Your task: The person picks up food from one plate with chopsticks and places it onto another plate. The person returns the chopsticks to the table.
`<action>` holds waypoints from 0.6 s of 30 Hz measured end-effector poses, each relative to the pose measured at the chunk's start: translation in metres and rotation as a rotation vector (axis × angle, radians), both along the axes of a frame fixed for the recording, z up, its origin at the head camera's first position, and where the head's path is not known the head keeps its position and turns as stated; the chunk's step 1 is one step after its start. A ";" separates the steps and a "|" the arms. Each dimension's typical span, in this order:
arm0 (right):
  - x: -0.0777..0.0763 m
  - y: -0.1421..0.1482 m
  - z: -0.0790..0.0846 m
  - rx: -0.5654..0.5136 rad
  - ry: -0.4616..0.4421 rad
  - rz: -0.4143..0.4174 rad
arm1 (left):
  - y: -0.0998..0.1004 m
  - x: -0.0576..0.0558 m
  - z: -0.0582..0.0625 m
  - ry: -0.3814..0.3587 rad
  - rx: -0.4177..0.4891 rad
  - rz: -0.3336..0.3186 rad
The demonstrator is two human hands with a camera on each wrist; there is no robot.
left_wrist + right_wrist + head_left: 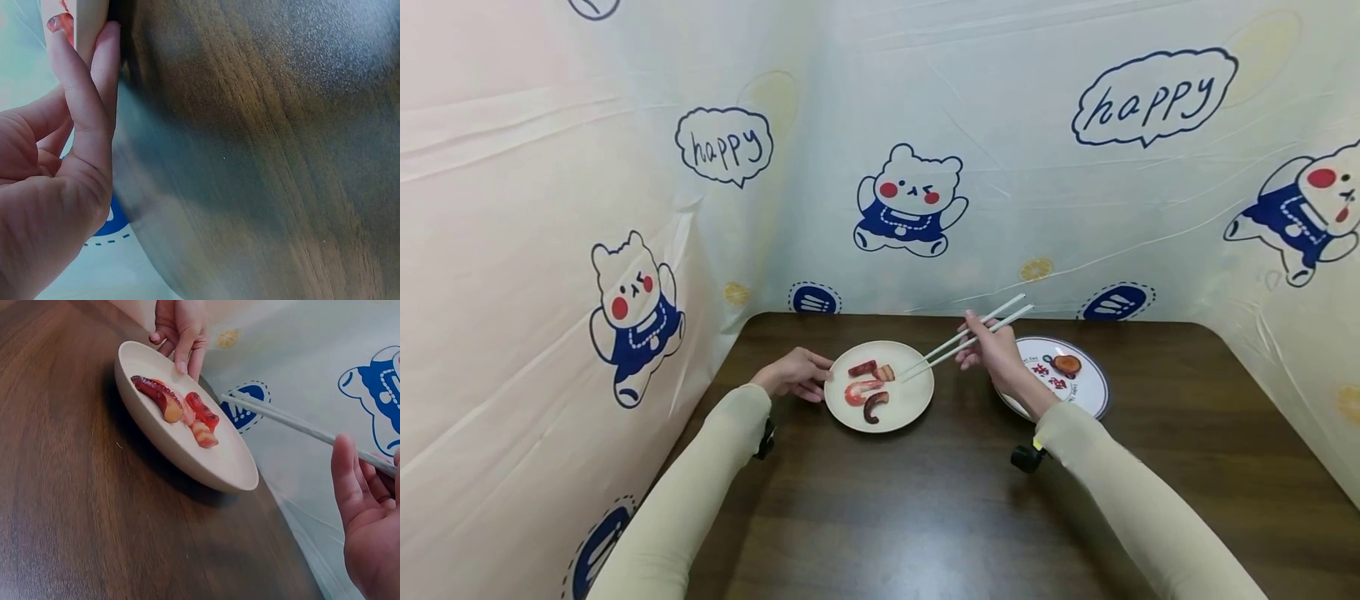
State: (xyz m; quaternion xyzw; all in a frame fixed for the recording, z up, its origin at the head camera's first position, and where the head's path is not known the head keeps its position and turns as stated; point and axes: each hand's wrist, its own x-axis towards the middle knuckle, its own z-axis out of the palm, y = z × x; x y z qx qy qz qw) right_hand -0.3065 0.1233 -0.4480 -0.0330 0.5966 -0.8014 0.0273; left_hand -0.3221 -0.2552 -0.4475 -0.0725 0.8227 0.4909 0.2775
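My left hand (pixel 793 375) pinches the left rim of a cream plate (pixel 901 412), thumb on the inside and fingers underneath. On the plate lie an octopus tentacle piece (pixel 159 400), a pink shrimp (pixel 855 393), a dark red chunk (pixel 862 367) and a striped, pork-belly-like piece (pixel 885 373). My right hand (pixel 996 354) holds a pair of pale chopsticks (pixel 294 423) that slant down to the left. In the head view their tips overlap the plate's right half, beside the striped piece; nothing sits between them.
A white plate (pixel 1093 396) with a blue rim and red lettering stands to the right, partly hidden by my right forearm. It bears a glossy brown piece of food (pixel 1066 364). The dark wooden table (pixel 880 508) meets a printed curtain (pixel 1000 108) at the back.
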 end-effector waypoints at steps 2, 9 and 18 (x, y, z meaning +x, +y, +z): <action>0.000 0.002 0.000 -0.014 0.001 0.025 | 0.000 0.000 0.000 -0.002 0.003 0.000; 0.001 0.010 0.002 -0.046 0.002 0.046 | -0.001 0.000 0.000 -0.007 0.005 0.009; 0.002 0.023 0.000 -0.038 0.019 0.055 | 0.000 -0.001 -0.001 -0.017 0.005 0.003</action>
